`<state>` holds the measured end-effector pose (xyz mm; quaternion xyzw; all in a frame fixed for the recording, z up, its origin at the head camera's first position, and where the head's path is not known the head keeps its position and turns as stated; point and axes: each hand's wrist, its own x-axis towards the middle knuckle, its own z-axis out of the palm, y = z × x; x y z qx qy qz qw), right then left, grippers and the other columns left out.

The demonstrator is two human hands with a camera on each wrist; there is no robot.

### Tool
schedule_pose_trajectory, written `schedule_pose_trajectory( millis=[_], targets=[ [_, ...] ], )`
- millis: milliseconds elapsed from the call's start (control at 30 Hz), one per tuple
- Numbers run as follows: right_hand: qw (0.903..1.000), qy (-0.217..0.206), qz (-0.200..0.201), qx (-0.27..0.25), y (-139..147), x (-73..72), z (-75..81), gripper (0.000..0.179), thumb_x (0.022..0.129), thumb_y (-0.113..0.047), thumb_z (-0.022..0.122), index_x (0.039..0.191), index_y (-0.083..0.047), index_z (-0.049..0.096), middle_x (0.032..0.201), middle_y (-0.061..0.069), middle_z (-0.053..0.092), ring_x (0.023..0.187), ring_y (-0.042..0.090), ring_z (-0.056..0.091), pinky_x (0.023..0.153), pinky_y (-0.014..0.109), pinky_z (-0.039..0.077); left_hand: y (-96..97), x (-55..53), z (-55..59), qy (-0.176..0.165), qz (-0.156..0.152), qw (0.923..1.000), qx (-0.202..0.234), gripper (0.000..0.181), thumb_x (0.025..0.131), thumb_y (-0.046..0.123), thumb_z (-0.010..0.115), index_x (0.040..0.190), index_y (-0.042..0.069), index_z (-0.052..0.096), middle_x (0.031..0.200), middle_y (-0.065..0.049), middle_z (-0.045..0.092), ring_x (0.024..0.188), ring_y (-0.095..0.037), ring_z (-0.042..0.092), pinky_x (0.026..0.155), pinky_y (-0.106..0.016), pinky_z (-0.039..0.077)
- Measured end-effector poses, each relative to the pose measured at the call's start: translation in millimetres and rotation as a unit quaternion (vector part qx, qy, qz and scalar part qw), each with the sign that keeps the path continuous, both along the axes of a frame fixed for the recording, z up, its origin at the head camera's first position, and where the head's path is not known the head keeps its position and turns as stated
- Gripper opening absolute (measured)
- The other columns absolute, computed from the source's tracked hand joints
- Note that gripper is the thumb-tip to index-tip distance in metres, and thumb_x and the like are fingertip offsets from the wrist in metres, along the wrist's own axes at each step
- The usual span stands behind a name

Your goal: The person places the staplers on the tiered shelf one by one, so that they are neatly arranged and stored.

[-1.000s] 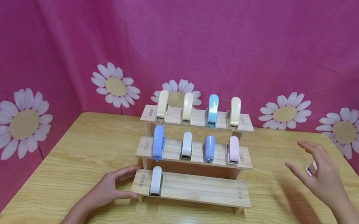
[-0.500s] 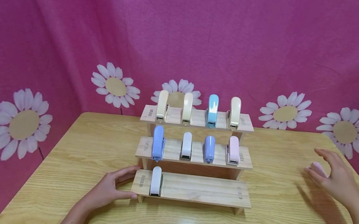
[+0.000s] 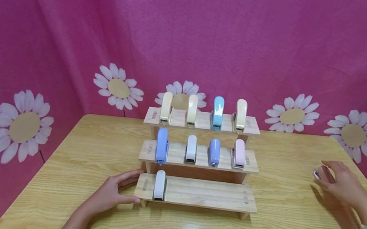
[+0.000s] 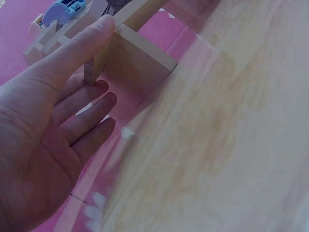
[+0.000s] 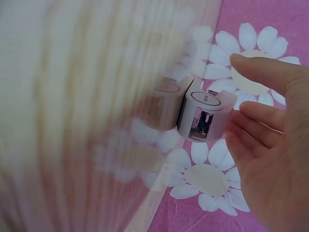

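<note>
In the head view my left hand (image 3: 111, 193) holds the left end of the lowest step of a three-tier wooden display stand (image 3: 206, 195). The left wrist view shows the thumb on the board's edge and the other fingers beside it. A white stapler (image 3: 159, 185) stands on that step, near its left end. Far right on the table, my right hand (image 3: 343, 184) is around a small pink-and-white stapler (image 3: 326, 174). In the right wrist view this stapler (image 5: 205, 118) stands on the table; the thumb is apart from it and the fingers reach toward its far side.
Along the middle tier stand blue (image 3: 162, 145), white (image 3: 191, 148), violet-blue (image 3: 214, 152) and pink (image 3: 239, 154) staplers. Cream staplers (image 3: 166, 107) and a light blue one (image 3: 217, 112) line the top tier. A magenta cloth (image 3: 196, 32) with daisies hangs behind the wooden table (image 3: 111, 139).
My right hand has moved right and a little down to the pink stapler, its fingers coming closer around it. The left hand and the stand have stayed in place.
</note>
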<state>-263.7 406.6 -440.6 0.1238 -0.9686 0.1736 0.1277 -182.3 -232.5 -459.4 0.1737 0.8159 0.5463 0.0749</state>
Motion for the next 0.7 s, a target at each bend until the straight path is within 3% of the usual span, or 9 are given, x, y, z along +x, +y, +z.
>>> schedule_pose_trajectory(
  millis=[300, 600, 700],
  targets=[
    [0.9989, 0.023, 0.004, 0.040, 2.8, -0.9, -4.0, 0.063, 0.071, -0.011, 0.084, 0.118, 0.017, 0.052, 0.108, 0.035, 0.056, 0.097, 0.048, 0.054, 0.079, 0.064, 0.048, 0.2, 0.1, 0.7, 0.000, 0.003, 1.0000, -0.002, 0.081, 0.078, 0.019, 0.083, 0.145, -0.001, 0.043, 0.142, -0.021, 0.053, 0.131, -0.033, 0.053, 0.110, -0.028, 0.049],
    [0.9976, 0.034, 0.020, 0.058, 10.6, 5.4, -5.9, 0.074, 0.065, -0.013, 0.087, 0.120, 0.021, 0.051, 0.108, 0.035, 0.055, 0.095, 0.047, 0.056, 0.076, 0.058, 0.048, -0.3, -0.5, -0.2, 0.000, 0.004, 1.0000, -0.007, 0.080, 0.078, 0.019, 0.082, 0.146, 0.000, 0.043, 0.142, -0.022, 0.054, 0.131, -0.037, 0.052, 0.110, -0.035, 0.048],
    [0.9979, 0.019, 0.022, 0.058, 12.3, 8.3, -4.9, 0.077, 0.064, -0.011, 0.087, 0.122, 0.023, 0.049, 0.110, 0.037, 0.053, 0.095, 0.048, 0.055, 0.076, 0.060, 0.048, -0.2, 0.0, 0.1, -0.006, 0.008, 0.9999, -0.005, 0.080, 0.078, 0.019, 0.083, 0.145, 0.001, 0.044, 0.142, -0.021, 0.054, 0.131, -0.037, 0.052, 0.111, -0.036, 0.048]
  ],
)
